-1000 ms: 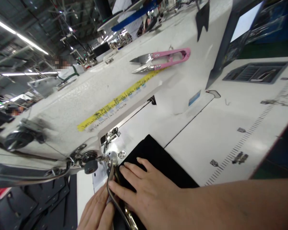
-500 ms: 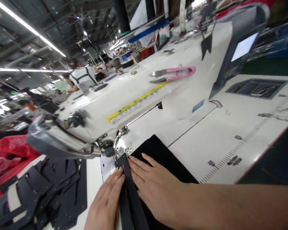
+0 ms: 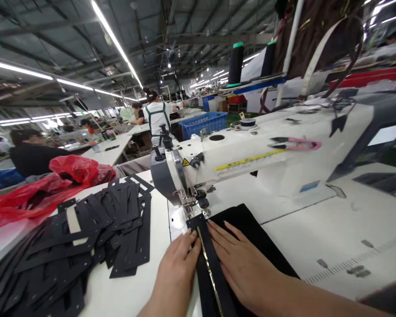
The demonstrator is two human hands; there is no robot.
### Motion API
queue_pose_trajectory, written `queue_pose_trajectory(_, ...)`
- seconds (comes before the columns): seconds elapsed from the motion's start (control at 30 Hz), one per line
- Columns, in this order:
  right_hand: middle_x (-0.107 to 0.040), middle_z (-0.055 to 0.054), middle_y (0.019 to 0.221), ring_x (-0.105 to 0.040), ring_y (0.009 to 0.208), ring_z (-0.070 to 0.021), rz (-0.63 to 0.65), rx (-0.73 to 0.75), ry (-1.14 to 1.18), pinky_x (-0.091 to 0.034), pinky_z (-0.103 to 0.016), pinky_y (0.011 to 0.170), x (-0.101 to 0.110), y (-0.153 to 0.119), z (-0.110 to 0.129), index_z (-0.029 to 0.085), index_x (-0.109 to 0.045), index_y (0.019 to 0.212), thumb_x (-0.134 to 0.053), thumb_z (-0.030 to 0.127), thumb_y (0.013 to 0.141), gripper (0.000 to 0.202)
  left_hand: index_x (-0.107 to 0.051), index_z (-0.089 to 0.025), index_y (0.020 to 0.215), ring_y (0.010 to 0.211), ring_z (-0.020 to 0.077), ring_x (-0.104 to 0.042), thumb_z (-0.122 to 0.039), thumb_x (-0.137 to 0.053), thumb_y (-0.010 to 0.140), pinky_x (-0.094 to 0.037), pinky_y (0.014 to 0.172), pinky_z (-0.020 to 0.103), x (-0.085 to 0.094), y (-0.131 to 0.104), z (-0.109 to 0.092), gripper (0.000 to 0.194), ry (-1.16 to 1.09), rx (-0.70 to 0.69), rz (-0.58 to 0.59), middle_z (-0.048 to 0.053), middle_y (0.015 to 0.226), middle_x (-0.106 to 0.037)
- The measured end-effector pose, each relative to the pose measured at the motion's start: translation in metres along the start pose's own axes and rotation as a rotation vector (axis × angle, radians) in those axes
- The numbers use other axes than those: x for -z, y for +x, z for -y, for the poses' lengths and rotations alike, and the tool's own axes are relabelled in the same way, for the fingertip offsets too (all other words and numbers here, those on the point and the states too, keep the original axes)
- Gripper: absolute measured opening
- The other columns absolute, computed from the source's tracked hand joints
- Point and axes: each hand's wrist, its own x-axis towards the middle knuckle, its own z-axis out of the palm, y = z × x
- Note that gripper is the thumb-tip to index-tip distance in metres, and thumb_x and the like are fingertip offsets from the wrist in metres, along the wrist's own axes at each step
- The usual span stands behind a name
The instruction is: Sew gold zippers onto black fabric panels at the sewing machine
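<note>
The head view shows a white industrial sewing machine (image 3: 251,158) across the table (image 3: 119,286). Under its presser foot end lies a black strip with a gold zipper (image 3: 208,268), over black fabric (image 3: 247,224). The right hand (image 3: 244,264) presses flat, fingers extended and slightly spread; the left hand (image 3: 178,264) rests fingers together, bent, on the strip's left edge.
</note>
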Motion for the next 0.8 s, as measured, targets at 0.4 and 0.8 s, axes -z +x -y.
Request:
queue_pose_trajectory(0.4,-0.032,-0.013,0.141,-0.026,0.131,-0.0258,0.078,0.025,-0.015,-0.03,-0.05,0.103,-0.002,0.015,-0.008,0.011,-0.032,0.137,-0.039,0.009,0.081,0.056,-0.057,-0.011,0.11,0.106,0.0226,-0.057,-0.002,-0.03,0.086,-0.053,0.087,0.037,-0.007,0.003,0.01,0.037,0.029,-0.001,0.024,0.014,0.111,-0.061)
queue_pose_trajectory(0.8,-0.036,-0.015,0.139,-0.026,0.13,-0.0273,0.125,0.05,-0.002,-0.029,-0.052,0.103,-0.003,0.036,-0.023,0.011,-0.039,0.134,-0.039,0.011,0.082,0.052,-0.054,-0.011,0.112,0.105,0.0231,-0.057,-0.004,-0.029,0.087,-0.052,0.086,0.037,-0.013,0.016,0.023,0.036,-0.048,0.051,-0.012,0.015,0.109,-0.059)
